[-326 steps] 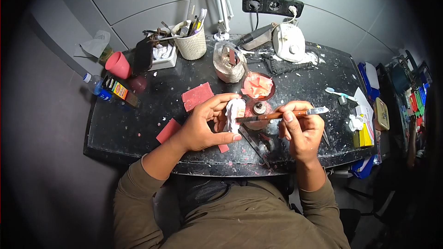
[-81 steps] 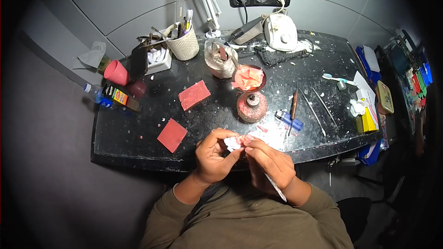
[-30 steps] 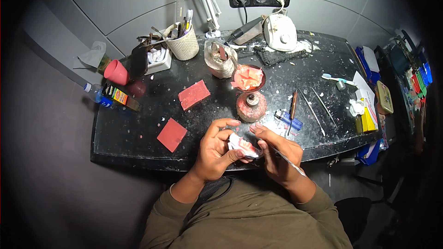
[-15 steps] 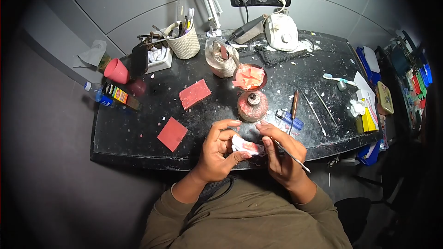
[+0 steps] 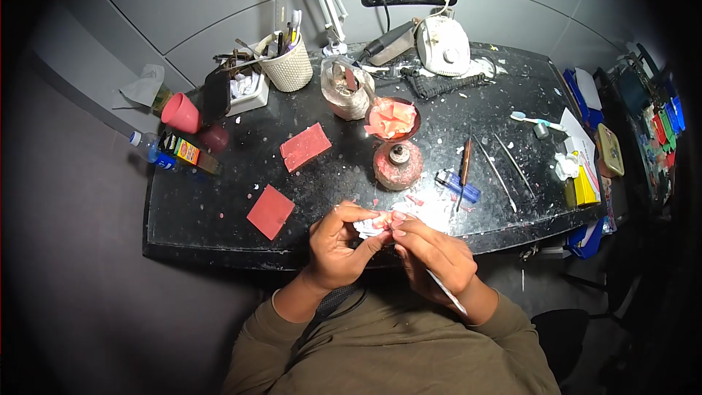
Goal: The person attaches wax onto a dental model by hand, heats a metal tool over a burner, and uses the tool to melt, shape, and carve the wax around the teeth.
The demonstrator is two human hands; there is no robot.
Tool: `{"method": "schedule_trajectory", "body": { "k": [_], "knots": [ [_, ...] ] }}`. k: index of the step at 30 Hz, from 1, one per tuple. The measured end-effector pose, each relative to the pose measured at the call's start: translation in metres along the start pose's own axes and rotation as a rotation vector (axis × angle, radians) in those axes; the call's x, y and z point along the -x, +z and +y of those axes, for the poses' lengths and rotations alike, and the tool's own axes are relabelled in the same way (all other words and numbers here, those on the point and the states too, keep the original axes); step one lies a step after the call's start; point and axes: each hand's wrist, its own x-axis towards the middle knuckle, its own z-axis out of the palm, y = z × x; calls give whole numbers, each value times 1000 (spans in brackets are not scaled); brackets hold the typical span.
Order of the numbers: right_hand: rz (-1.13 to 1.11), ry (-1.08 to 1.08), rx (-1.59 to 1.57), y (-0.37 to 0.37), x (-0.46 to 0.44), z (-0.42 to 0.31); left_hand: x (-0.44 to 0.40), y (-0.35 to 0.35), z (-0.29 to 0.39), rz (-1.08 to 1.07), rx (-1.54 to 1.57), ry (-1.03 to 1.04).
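While both hands met at the near edge of the worktop (image 5: 197, 205), the left hand (image 5: 336, 249) was curled around a white piece (image 5: 368, 228) tinged with pink, thumb near and fingers far, apparently to steady it. The right hand (image 5: 442, 256) was closed around a slim tool (image 5: 447, 294), fingertips close up to the piece's right side, probably for fine control; the tool's working tip was hidden. Just beyond stood a round burner-like jar (image 5: 398, 172), seemingly central for either hand, with a dish (image 5: 417, 126) of crumpled pink sheets (image 5: 391, 112) on its far side. Flat pink sheets (image 5: 306, 148) lay left, clear of the hands; a wooden-handled tool (image 5: 466, 161) crossing a blue lighter-like object (image 5: 470, 193), and two metal tools (image 5: 500, 181), lay right, presumably handy.
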Motion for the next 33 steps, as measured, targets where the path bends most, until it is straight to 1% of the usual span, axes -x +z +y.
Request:
{"method": "schedule_trajectory", "body": {
  "k": [2, 5, 18, 20, 21, 23, 24, 26, 30, 32, 33],
  "knots": [
    [-7, -19, 19, 1, -2, -1, 2, -2, -1, -5, -55, 12],
    [-23, -62, 24, 2, -3, 1, 1, 0, 2, 10, -37, -6],
    [-37, -74, 45, 3, -3, 4, 3, 0, 4, 19, -10, -37],
    [-7, -14, 33, 4, -3, 1, 4, -1, 1, -4, -137, 29],
    [-6, -13, 33, 5, -3, 0, 4, -3, 0, -5, -136, 29],
    [17, -6, 55, 8, -2, 0, 6, -4, -3, -25, -293, 83],
    [17, -4, 55, 9, -1, 0, 5, -4, -5, -25, -293, 82],
    [24, 9, 56, 9, -1, -1, 1, -1, -7, 33, -336, 182],
    [37, 1, 48, 9, -1, 0, 2, 1, -2, 36, -230, 123],
    [20, -9, 50, 8, -1, 0, 2, 4, 0, 67, -64, 19],
    [20, -9, 50, 7, -2, 1, 2, 3, 1, 66, -64, 19]
  ]
}}
